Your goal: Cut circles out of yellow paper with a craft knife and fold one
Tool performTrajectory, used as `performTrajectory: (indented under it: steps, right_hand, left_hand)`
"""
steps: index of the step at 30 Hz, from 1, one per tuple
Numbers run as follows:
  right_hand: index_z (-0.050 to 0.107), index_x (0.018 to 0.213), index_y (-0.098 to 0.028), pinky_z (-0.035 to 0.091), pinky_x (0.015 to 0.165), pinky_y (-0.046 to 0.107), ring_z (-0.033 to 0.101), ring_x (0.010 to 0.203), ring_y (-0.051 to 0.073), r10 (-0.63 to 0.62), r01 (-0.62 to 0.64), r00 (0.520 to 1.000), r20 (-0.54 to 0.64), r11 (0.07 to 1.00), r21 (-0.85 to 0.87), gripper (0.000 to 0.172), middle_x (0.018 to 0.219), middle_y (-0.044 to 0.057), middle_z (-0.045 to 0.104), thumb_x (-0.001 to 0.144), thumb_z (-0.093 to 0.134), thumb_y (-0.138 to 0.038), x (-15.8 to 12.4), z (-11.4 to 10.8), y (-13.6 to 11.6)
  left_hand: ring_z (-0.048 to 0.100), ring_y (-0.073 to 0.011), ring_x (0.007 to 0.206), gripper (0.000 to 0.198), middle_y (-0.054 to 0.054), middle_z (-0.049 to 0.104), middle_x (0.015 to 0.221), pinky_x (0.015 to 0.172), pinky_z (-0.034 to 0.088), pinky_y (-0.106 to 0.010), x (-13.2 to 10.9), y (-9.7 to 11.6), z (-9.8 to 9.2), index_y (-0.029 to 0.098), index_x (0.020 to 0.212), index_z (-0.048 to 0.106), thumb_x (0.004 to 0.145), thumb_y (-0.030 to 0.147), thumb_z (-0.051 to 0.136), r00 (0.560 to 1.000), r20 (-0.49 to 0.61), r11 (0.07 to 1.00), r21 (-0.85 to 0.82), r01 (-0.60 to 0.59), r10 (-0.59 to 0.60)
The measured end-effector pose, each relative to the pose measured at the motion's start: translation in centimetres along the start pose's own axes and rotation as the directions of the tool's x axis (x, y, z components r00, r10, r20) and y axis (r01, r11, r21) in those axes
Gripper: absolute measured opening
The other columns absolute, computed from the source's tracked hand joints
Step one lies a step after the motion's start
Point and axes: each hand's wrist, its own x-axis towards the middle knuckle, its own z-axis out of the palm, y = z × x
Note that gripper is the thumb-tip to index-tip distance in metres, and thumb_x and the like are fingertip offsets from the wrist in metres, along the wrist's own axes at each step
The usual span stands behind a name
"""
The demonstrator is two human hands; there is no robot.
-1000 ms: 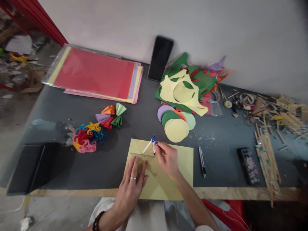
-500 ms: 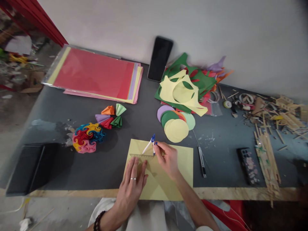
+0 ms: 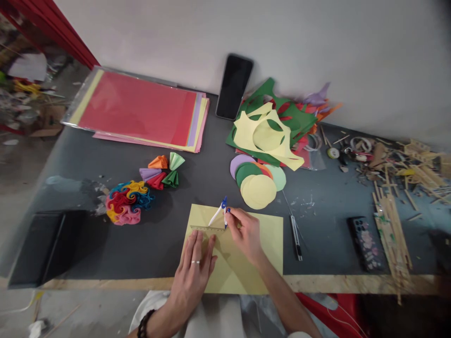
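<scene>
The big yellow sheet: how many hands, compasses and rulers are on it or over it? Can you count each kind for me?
Hands: 2, a left hand and a right hand
Compass: 1
Ruler: 1
Total: 4

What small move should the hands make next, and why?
Perhaps adjust the opening of the compass against the ruler: the right hand holds it, legs spread along the ruler, while the left hand rests at the ruler's edge on the yellow sheet.

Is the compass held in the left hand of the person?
No, the right hand holds the compass, while the left hand lies on the yellow paper.
</scene>
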Motion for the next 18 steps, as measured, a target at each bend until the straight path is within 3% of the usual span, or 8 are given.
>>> performTrajectory:
  steps: [4,11,18]
  right_hand:
    - [0.073,0.097,-0.023,0.05,0.067,0.025,0.065,0.068,0.014,0.013,-0.013,1.0,0.008,1.0,0.009,0.025,0.078,0.001,0.071,0.104,0.051,-0.034,-0.01,0.03,0.0]
    - [0.073,0.098,-0.022,0.05,0.066,0.025,0.065,0.069,0.014,-0.002,0.002,1.0,0.003,1.0,0.013,0.025,0.079,0.001,0.071,0.104,0.052,-0.033,-0.13,0.24,0.44]
    - [0.073,0.1,-0.022,0.051,0.066,0.023,0.066,0.069,0.014,-0.007,0.007,1.0,-0.011,1.0,-0.009,0.024,0.08,0.002,0.071,0.103,0.052,-0.032,-0.12,0.18,0.34]
  left_hand:
    - [0.048,-0.0338,0.152,0.083,-0.023,0.049,0.164,0.125,0.048,-0.046,-0.15,0.01,0.16,0.015,0.166,0.029,0.095,0.03,0.07,1.0,0.002,1.0,-0.004,-0.011,0.011]
    - [0.05,-0.0359,0.15,0.08,-0.029,0.057,0.155,0.12,0.055,-0.05,0.24,0.09,-0.4,0.008,0.164,0.03,0.096,0.029,0.068,0.998,0.031,0.998,0.045,-0.049,0.048]
    - [0.051,-0.0363,0.149,0.079,-0.028,0.056,0.156,0.12,0.054,-0.049,0.33,0.13,-0.36,0.011,0.165,0.031,0.097,0.029,0.066,0.999,0.013,0.999,0.023,-0.034,0.033]
